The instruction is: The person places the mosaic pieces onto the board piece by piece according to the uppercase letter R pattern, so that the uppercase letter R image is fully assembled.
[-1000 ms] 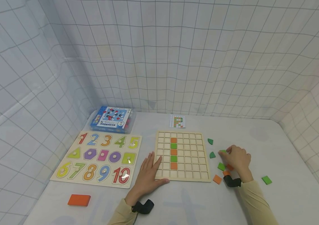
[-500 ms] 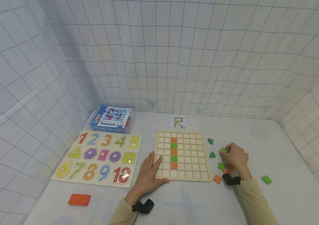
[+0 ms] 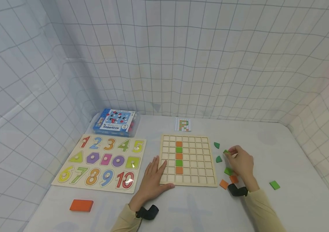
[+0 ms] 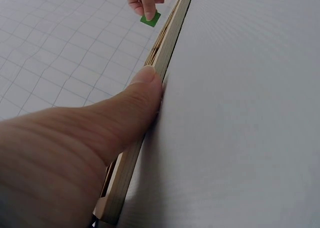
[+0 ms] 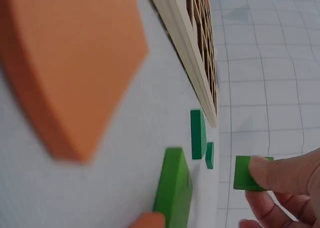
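My right hand [image 3: 242, 162] pinches a light green square tile [image 5: 243, 176] between thumb and fingers, raised off the table to the right of the wooden grid board [image 3: 199, 162]. My left hand [image 3: 150, 183] rests on the board's near left corner, fingers straight, its thumb [image 4: 125, 107] along the front edge. One column of the board holds orange and green square tiles [image 3: 179, 156] in turn. Below the right hand lie another green tile [image 3: 228, 171] and two orange tiles [image 3: 223, 184]. Two dark green quarter-round pieces [image 3: 218, 159] lie by the board's right edge.
Behind the board lies a small pattern card [image 3: 183, 124]. To the left are a number-and-shape puzzle [image 3: 100, 167], a boxed molecule set [image 3: 115, 122] and an orange block [image 3: 81, 205]. A lone green tile [image 3: 275, 185] lies far right. Grid-patterned curtains [image 3: 187, 64] surround the table.
My right hand has taken up the green tile from the loose pieces and lifted it slightly away and to the left. The left hand has stayed on the board.
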Demonstrator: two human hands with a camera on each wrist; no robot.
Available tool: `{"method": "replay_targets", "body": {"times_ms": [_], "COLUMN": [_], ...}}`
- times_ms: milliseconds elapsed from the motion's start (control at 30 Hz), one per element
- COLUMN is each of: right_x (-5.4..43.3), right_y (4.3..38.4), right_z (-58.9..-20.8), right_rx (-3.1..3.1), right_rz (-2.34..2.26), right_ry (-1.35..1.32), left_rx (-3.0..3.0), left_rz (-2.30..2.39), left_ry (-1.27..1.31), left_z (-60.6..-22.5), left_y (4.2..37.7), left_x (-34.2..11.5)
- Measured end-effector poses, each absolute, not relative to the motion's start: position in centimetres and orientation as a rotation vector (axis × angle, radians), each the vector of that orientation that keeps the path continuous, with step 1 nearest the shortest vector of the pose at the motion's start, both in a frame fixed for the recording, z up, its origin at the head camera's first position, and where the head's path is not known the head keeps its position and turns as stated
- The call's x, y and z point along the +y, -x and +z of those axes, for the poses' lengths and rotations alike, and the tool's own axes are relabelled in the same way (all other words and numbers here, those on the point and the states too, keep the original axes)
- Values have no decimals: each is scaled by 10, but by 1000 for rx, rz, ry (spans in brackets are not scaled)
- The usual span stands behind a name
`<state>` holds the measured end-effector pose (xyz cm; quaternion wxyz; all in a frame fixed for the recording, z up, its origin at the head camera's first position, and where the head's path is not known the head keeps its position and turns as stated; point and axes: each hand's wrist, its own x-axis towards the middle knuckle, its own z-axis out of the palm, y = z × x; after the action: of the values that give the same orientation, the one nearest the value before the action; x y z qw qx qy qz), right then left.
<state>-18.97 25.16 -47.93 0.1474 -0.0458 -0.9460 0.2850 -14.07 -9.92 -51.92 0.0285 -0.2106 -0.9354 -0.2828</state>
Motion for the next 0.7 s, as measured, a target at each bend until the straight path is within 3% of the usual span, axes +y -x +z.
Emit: {"method": "replay_targets", "body": {"times_ms": [333,700], "right_x": [207,151], "right_y": [182,168], "right_z": [-484,-489], "right_rx": [-2489,-2603], "right_rz": [1059,1031], "right_ry": [-470,-763], "left_rx": [-2891,-2883], "left_rz": [-883,-877], "left_ry": [654,662], "left_z": [-516,-517], "left_y": [140,140], "left_x": [-99,-99]}}
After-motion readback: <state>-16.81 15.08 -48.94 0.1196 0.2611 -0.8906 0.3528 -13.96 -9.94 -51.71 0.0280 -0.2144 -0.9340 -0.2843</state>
